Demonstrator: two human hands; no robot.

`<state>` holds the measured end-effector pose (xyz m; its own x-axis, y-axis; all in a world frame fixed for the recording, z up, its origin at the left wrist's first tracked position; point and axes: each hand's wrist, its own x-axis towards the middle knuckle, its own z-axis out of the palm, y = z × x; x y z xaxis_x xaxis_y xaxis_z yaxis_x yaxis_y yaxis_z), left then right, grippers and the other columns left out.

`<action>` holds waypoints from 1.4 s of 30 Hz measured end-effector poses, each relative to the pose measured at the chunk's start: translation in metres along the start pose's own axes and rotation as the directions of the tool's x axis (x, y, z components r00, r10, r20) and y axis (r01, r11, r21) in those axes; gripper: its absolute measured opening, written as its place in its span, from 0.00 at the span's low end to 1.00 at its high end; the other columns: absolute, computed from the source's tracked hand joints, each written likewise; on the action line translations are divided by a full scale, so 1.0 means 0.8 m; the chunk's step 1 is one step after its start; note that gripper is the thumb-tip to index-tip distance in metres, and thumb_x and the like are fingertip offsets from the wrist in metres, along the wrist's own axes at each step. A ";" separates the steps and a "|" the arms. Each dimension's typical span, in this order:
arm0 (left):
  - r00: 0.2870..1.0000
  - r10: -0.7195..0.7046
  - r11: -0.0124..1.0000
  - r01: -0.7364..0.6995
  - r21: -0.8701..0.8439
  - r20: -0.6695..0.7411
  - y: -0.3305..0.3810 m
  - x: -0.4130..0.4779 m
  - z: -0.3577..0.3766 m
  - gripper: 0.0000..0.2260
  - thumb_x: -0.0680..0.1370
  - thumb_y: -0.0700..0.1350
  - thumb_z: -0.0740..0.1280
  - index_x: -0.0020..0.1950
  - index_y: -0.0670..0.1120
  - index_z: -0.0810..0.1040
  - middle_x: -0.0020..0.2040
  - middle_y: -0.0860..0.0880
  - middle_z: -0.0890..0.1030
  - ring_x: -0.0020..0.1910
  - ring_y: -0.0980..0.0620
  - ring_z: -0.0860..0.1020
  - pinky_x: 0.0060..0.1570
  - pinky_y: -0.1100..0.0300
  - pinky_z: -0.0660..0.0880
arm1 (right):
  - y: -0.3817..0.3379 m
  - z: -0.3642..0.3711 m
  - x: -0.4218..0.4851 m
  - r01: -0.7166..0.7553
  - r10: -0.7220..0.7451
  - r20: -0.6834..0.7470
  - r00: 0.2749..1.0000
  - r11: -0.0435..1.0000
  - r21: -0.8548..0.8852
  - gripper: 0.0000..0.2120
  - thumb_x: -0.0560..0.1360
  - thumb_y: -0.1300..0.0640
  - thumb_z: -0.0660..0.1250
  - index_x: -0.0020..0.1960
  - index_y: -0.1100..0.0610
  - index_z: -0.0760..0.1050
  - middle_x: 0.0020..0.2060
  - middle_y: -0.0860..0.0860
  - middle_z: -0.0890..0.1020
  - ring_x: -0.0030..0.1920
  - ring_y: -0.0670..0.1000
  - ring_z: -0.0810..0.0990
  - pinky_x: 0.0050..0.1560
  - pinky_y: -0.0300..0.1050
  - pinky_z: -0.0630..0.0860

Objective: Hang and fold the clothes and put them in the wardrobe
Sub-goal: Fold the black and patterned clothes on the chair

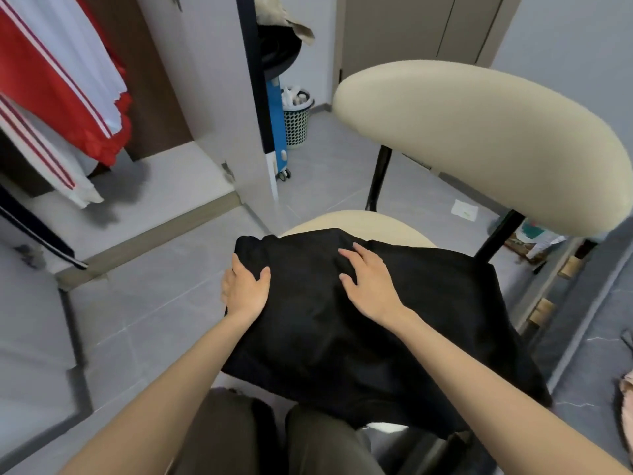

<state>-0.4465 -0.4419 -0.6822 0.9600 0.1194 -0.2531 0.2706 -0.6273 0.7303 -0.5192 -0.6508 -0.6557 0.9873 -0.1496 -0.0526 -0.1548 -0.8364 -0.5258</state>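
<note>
1. Here the cloth (394, 320), black, hides most of the chair seat (359, 222); only the far cream rim of the seat shows. The folds are dark, so I cannot tell what kind of garment it is.
2. The near edge of the cloth hangs over the front of the seat, above the person's knees (222, 437) in dark trousers, which the bottom of the frame cuts off.
3. The left hand (245, 287) grips the left edge of the cloth, with the thumb on top. Its fingers curl round the edge, partly out of sight and a little blurred.
4. The right hand (368, 279) lies flat on the middle of the cloth, fingers straight and spread, holding nothing.
5. The cream chair back (479, 142) stands on black posts, beyond the seat and to the right.
6. The floor (154, 303) is grey tile. A white paper (464, 210) lies on it behind the chair.
7. At the left the wardrobe (164, 186) is open, its door (219, 97) swung out toward the chair. Red and white clothes (51, 80) hang inside, cut off by the top and left of the frame.
8. Behind the door a basket (296, 118) with white things stands on the floor, beside a blue object which I cannot identify.
9. A strip of floor lies between the left side of the seat and the wardrobe sill. The door edge is near the far left corner of the seat.
</note>
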 end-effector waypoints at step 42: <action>0.901 0.397 0.622 -0.406 0.669 0.177 0.015 0.006 0.121 0.27 0.79 0.64 0.44 0.78 0.62 0.45 0.79 0.43 0.42 0.75 0.33 0.37 0.65 0.27 0.33 | 0.128 0.018 0.054 -0.587 0.627 0.061 0.776 0.755 -0.294 0.32 0.74 0.26 0.39 0.75 0.32 0.39 0.78 0.41 0.41 0.76 0.62 0.32 0.65 0.78 0.36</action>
<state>-0.4453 -0.5234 -0.7357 0.9593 -0.2778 -0.0507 -0.2692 -0.9539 0.1327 -0.4921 -0.7357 -0.7239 0.6715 -0.6088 -0.4225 -0.7063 -0.6983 -0.1165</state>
